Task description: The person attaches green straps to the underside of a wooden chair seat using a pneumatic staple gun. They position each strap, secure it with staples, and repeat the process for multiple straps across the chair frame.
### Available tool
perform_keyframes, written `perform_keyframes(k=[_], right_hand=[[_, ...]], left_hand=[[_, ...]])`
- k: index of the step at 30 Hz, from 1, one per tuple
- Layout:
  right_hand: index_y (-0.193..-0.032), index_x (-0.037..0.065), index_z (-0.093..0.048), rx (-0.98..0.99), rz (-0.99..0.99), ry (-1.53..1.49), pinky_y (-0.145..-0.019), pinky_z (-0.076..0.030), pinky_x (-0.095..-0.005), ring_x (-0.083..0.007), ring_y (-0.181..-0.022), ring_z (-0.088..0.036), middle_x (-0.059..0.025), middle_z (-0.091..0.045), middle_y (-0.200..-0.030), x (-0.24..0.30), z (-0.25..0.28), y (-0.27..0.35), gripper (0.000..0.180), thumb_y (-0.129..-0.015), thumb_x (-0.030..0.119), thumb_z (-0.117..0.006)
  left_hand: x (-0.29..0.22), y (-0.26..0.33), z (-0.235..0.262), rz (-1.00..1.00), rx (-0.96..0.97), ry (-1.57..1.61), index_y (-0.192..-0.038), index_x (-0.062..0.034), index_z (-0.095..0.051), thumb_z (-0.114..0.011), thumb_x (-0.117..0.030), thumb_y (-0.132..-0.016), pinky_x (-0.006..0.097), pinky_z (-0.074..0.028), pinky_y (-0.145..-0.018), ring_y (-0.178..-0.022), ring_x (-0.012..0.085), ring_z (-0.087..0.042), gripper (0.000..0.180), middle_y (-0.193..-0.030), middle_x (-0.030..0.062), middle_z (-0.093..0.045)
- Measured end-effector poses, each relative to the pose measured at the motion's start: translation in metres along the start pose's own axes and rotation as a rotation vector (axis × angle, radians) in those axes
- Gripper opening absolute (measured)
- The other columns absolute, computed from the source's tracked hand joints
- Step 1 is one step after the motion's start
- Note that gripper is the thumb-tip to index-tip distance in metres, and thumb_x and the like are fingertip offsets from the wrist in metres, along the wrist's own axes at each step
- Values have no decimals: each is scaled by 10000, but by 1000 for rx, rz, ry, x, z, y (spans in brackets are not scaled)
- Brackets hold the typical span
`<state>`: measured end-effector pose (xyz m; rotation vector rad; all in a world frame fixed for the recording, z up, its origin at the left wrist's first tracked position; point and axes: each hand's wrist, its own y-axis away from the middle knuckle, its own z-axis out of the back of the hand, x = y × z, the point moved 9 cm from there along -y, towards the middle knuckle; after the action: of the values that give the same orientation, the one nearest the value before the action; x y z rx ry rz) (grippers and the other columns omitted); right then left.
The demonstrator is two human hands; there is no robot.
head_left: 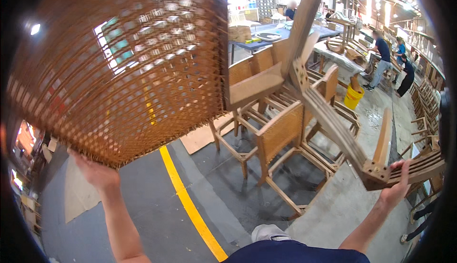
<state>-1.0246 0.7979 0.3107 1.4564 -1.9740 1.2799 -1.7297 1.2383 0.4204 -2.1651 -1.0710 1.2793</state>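
I hold up a wooden chair frame tilted in front of me, its woven cane back (157, 101) filling the upper left. My left hand (97, 171) is closed on the lower edge of that back, its fingers partly hidden behind the weave. At the lower right, my right hand (399, 186) wraps around a corner of the bare seat frame (340, 132), by a small corner block with screw holes. The seat frame has no seat panel, and a leg (382, 137) rises from its corner.
Several similar cane-backed chairs (281, 130) stand on the floor just ahead. A yellow bucket (353, 94) is beyond them, near a worktable (340, 56). People (381, 53) work at the far right. A yellow floor line (183, 194) runs below my hands; cardboard (78, 189) lies left.
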Motion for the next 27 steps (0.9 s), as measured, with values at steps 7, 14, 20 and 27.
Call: perform_keyframes(k=[7, 14, 20, 27], right_hand=[[-1216, 0, -559, 304, 55, -343, -923, -464, -362, -194, -948, -556, -85, -593, -1004, -34, -209, 22, 267, -1009, 137, -658], [-1239, 0, -572, 531, 47, -532, -931, -497, -374, -205, -958, -627, -116, -647, -1042, -138, -531, 100, 309, -980, 128, -681], [-1219, -4, -584, 682, -191, -471, -843, -520, -335, -186, -866, -643, -73, -655, -970, -262, -789, 220, 351, -907, 65, -728], [-1057, 30, -612, 790, -396, -333, -663, -467, -240, -73, -740, -578, 24, -610, -834, -418, -948, 353, 265, -847, 33, -774]], left_hand=[[16, -53, 140, -321, -355, -344, -1624, -104, -198, -412, -459, -1068, 542, -500, -1093, -1327, 347, -530, 693, -1566, 209, -406], [90, -116, 166, -379, -446, -725, -1584, -38, -231, -449, -457, -1065, 510, -526, -1059, -1305, 334, -540, 702, -1522, 223, -436], [181, -213, 193, -165, -443, -881, -1540, -12, -291, -459, -465, -1065, 499, -532, -1033, -1270, 329, -556, 678, -1481, 220, -469], [321, -333, 232, 100, -360, -953, -1488, 18, -361, -470, -475, -1065, 487, -539, -1004, -1230, 323, -574, 659, -1433, 216, -509]])
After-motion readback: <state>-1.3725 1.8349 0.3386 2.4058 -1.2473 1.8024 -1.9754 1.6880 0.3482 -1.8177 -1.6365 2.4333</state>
